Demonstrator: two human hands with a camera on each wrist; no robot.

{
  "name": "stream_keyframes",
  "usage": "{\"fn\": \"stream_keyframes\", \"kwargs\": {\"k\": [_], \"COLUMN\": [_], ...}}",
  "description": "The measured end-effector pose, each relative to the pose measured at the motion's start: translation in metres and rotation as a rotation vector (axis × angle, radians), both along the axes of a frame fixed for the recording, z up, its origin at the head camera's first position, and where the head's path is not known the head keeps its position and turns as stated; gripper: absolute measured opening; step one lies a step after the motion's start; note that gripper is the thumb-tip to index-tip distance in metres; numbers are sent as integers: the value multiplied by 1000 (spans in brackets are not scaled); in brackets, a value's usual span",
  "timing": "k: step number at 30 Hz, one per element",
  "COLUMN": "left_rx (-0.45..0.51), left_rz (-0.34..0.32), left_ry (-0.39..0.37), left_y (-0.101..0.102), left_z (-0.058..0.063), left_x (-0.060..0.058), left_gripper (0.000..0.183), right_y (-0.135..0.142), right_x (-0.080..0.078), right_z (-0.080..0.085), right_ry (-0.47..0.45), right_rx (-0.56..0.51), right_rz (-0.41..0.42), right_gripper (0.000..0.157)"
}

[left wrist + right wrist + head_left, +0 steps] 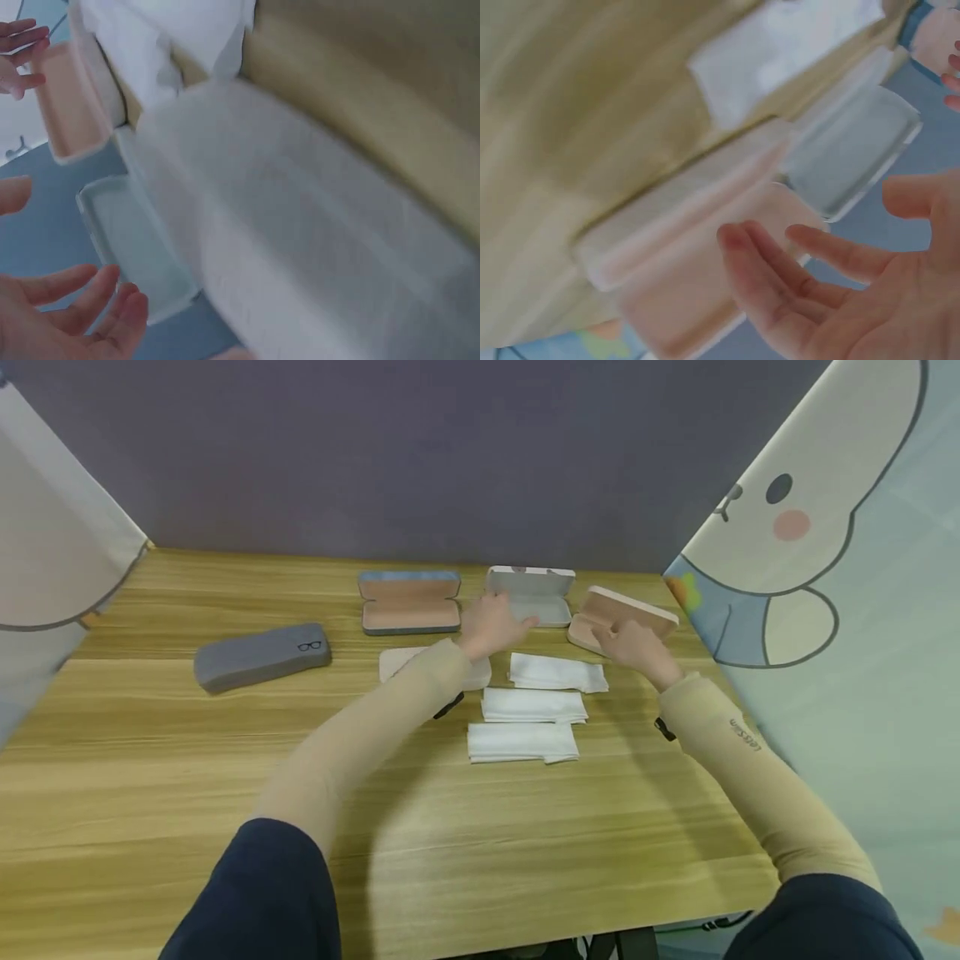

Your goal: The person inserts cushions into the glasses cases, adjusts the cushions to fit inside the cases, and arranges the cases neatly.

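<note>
My left hand [491,625] hovers between two opened glasses cases, a blue-grey one with pink lining [409,617] and a white one with pale grey lining [550,607]. Its fingers are loosely bent and hold nothing in the left wrist view. Below the wrist lies a closed pale case [393,662], partly hidden by the forearm. At the right, my right hand [636,652] is at an opened white case with pink lining [633,610], set at an angle. In the right wrist view its relaxed fingers [739,262] overlap the pink lid, gripping nothing.
Three folded white cloths [528,742] lie in a column on the wooden table [600,852]. A closed grey case [258,658] with a glasses drawing rests at the left. Behind stands a dark grey panel [405,460]; a printed curtain [847,710] hangs along the right edge.
</note>
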State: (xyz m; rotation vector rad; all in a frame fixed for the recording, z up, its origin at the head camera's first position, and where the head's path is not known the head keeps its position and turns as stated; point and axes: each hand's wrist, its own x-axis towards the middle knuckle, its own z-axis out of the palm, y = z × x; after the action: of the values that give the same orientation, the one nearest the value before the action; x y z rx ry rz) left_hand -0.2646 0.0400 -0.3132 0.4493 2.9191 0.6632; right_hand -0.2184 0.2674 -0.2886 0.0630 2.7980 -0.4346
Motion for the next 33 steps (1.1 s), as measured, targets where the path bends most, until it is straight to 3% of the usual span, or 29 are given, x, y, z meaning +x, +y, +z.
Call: {"fn": "stream_keyframes", "kwargs": {"k": [4,8,11,13,19,22,28,33], "left_rx": [-59,-101,-140,-180,-279,-276,-244,-212], "left_rz": [-33,-59,-72,-83,-101,-109,-130,-156], "left_ry": [20,-29,-51,-60,-62,-43,8,-9], "left_y": [10,14,16,17,25,28,29,26], "left_z": [-12,-22,-29,-34,-39,-41,-44,-40], "left_x": [3,5,5,5,7,7,6,8], "left_gripper": [59,50,43,40,34,30,23,17], "right_y": [7,11,14,16,15,12,9,8], "right_x": [5,8,8,7,6,8,10,11], "right_z": [-16,-32,-42,-47,-57,-58,-61,-65], "right_ry": [34,203,285,249,123,95,131,189], "right_rx": [26,42,90,106,104,134,134,130], "right_rz": [-20,49,112,119,85,70,50,27], "right_gripper": [63,39,43,45,28,33,31,27]}}
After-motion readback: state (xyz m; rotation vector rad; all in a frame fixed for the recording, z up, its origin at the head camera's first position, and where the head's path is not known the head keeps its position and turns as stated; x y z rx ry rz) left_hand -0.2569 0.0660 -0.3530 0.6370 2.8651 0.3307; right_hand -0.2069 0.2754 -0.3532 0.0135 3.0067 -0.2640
